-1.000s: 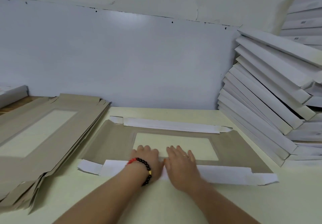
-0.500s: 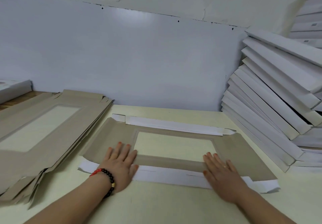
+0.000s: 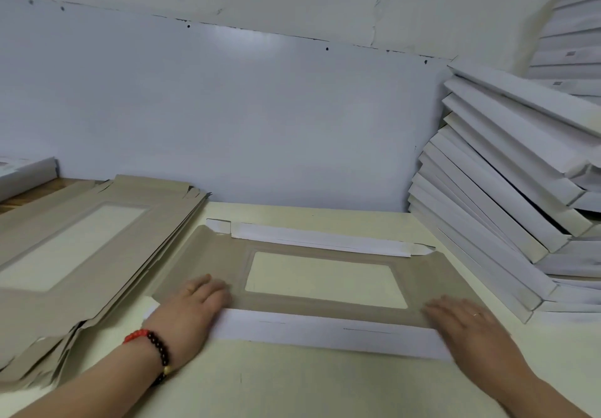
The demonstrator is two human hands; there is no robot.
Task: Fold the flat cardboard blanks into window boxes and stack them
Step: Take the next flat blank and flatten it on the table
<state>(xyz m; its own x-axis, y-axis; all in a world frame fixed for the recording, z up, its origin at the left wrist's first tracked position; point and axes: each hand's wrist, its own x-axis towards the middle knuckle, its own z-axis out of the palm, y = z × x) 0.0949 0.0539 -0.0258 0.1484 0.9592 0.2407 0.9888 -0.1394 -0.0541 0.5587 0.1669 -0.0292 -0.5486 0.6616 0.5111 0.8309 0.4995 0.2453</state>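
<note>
A: While both palms press down, where's the blank?
B: Blank [image 3: 325, 274] lies flat on the table [image 3: 325, 385], center, brown side up w/ the window in the middle. Near flap [image 3: 325, 331] is folded over, white side up; far flap [image 3: 318, 239] too.
A: Hands?
B: Left hand [image 3: 192, 313] at the blank's left end, fingers straight, flat on it. Right hand [image 3: 468, 330] at the right end, same, flat on the near flap's end. Well apart, gripping nothing.
A: Rest?
B: Pile of blanks [image 3: 81, 248] just left, touching the wall side. Boxes [image 3: 504, 206] stacked at right, leaning. Bead bracelet [image 3: 156, 349] on left wrist, ring [image 3: 475, 314] on right hand.
</note>
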